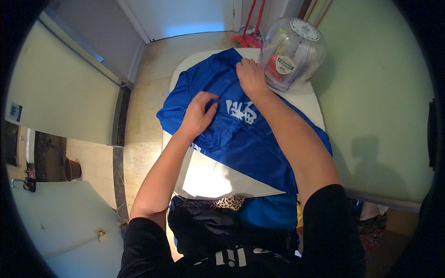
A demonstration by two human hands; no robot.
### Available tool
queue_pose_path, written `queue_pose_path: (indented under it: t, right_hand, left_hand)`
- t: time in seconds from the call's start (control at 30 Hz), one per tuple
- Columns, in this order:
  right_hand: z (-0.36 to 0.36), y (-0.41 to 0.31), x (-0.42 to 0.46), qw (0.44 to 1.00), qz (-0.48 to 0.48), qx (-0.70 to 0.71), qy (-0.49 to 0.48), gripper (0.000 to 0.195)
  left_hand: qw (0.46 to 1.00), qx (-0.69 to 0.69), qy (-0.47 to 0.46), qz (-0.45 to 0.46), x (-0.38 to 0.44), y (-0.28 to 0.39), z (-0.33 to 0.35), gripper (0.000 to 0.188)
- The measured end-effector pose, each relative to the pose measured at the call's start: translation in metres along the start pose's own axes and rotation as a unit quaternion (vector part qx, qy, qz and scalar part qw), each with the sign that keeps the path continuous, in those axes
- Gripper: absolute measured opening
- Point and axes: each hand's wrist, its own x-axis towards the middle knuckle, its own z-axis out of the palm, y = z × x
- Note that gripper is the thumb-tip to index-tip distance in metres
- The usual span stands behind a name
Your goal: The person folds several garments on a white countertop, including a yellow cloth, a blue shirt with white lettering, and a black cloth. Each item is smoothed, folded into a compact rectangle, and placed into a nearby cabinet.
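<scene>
A blue garment [226,83] with white printed characters lies partly folded over a white table [205,177]. My left hand [200,113] is over its left part, thumb and fingers curved and apart with nothing between them. At the garment's far right edge rests my right hand [251,76], its fingers bent down onto the cloth. Those fingertips are hidden, so I cannot tell whether they pinch the fabric. Close beside that hand stands a large clear plastic jar [295,55] with labels.
Dark and blue clothes [222,222], one piece leopard-patterned, are heaped between me and the table. A pale green wall [375,87] borders the right side. Red-handled cleaning tools [248,38] stand behind the table, near a white door [184,15]. Left is an open doorway with a brown bin [73,169].
</scene>
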Motion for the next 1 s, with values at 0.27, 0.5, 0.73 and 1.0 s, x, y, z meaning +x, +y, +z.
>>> queue_pose_path:
  t: [0.27,0.5,0.73,1.0]
  right_hand:
    - [-0.057,-0.080,-0.078,0.920,-0.162,0.348,0.081,0.021]
    - [-0.050,-0.096,-0.102,0.905,-0.057,0.420,-0.012,0.030]
    - [-0.066,-0.063,-0.111,0.892,-0.034,0.445,0.071,0.029]
    - [-0.049,0.005,-0.120,0.963,0.154,0.215,-0.039,0.024]
  left_hand:
    - [0.678,-0.660,-0.001,-0.323,0.034,-0.002,-0.028,0.060]
    - [0.862,-0.366,0.059,-0.345,0.038,-0.047,-0.040,0.041]
    - [0.946,-0.088,0.108,-0.294,0.044,-0.077,-0.045,0.057]
    - [0.936,0.251,0.165,-0.184,0.110,-0.086,-0.021,0.056]
